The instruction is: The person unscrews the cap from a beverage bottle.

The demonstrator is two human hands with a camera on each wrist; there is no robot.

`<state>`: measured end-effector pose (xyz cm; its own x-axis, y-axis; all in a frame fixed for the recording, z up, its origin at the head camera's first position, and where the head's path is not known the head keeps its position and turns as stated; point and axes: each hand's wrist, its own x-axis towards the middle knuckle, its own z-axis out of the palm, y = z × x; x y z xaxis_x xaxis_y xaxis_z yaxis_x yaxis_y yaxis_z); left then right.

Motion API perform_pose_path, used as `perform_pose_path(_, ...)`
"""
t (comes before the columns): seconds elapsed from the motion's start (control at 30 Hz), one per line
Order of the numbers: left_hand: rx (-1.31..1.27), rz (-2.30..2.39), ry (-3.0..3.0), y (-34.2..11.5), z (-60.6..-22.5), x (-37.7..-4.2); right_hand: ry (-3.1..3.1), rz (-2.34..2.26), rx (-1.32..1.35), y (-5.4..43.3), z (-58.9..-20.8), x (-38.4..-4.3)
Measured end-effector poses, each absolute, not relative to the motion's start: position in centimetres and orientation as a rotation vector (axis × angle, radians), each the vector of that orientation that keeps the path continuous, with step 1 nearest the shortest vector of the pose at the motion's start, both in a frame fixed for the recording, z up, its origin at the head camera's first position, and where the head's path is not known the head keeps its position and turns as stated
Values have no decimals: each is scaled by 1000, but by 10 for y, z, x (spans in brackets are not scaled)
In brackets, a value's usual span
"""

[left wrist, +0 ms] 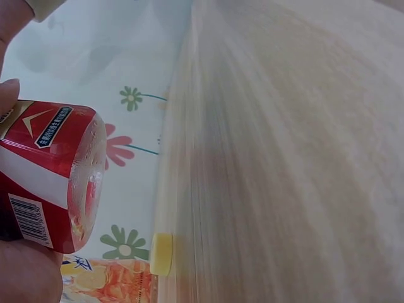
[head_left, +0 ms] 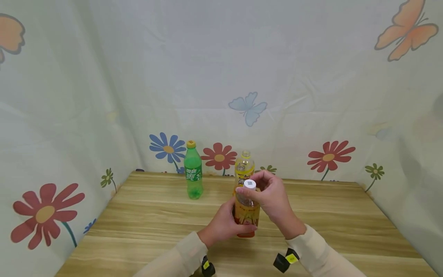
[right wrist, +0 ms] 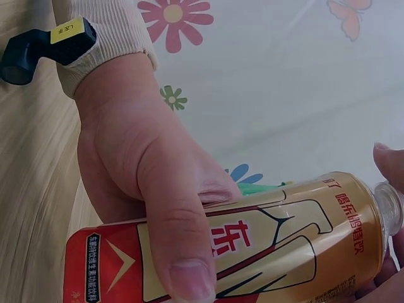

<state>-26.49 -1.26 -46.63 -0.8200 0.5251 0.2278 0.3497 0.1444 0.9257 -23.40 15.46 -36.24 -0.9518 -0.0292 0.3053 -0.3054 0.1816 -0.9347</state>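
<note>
My left hand (head_left: pixel 226 224) grips a drink bottle (head_left: pixel 250 211) with a gold and red label round its body. The thumb lies across the label in the right wrist view. My right hand (head_left: pixel 273 196) pinches the bottle's white cap (head_left: pixel 249 184) at the top, thumb on the near side and fingers curled behind. In the left wrist view the base of this bottle (left wrist: pixel 47 170) is up off the tabletop. Just behind it in the head view stands a clear bottle (head_left: pixel 245 163) with a yellow label and a bare neck, partly hidden.
A green bottle (head_left: pixel 193 169) with a yellow cap stands at the back left of the wooden table (head_left: pixel 155 215). A loose yellow cap (left wrist: pixel 161 254) lies on the tabletop by the yellow-labelled bottle. Flower-printed cloth (head_left: pixel 207 69) hangs behind and at both sides.
</note>
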Motion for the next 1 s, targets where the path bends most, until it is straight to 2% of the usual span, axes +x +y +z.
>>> perform_pose_path(1.0,898,1782,2225,-13,-468,-267,-2298,1903,490,163,-360,-236)
